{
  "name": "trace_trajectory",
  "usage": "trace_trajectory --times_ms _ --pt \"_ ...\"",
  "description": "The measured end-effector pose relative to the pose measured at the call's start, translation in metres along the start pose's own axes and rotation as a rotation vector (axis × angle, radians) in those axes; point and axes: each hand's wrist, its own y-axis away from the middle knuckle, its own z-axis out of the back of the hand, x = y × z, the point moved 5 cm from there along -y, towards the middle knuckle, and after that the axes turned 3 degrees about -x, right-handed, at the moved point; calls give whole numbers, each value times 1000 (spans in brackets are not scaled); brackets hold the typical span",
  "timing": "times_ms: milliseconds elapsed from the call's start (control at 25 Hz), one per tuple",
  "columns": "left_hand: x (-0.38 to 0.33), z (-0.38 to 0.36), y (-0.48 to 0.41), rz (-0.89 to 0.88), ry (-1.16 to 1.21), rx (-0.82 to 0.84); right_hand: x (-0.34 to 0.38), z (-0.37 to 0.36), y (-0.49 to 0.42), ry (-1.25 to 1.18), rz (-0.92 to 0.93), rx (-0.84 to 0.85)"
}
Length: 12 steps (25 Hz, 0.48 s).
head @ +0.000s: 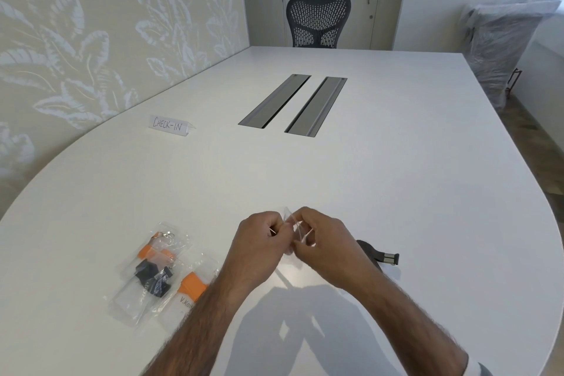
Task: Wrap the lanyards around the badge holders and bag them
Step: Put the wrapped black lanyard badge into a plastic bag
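Both hands meet over the white table [396, 177] and pinch a small clear plastic bag [294, 227] between them. My left hand [259, 241] grips its left edge and my right hand [323, 241] grips its right edge. A black lanyard with a metal clip [383, 255] lies on the table just right of my right wrist, partly hidden by it. To the left lie clear bags with wrapped badges: one with an orange lanyard [158, 249], one with a black lanyard [152, 281], one with an orange lanyard and a name card [190, 290].
A folded paper sign reading CHECK-IN [169, 125] stands at the far left. Two grey cable slots [293, 104] run along the table's middle. A mesh office chair [317, 21] is at the far end. A plastic-wrapped object [503, 43] stands by the right wall.
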Motion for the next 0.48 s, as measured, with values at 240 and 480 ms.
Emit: trace_trajectory --times_ms 240,480 --pt "6 -1 4 -22 -70 127 -14 14 -9 272 22 -247" --pt "0 -8 6 -382 -368 67 -16 13 -6 -122 -107 -137"
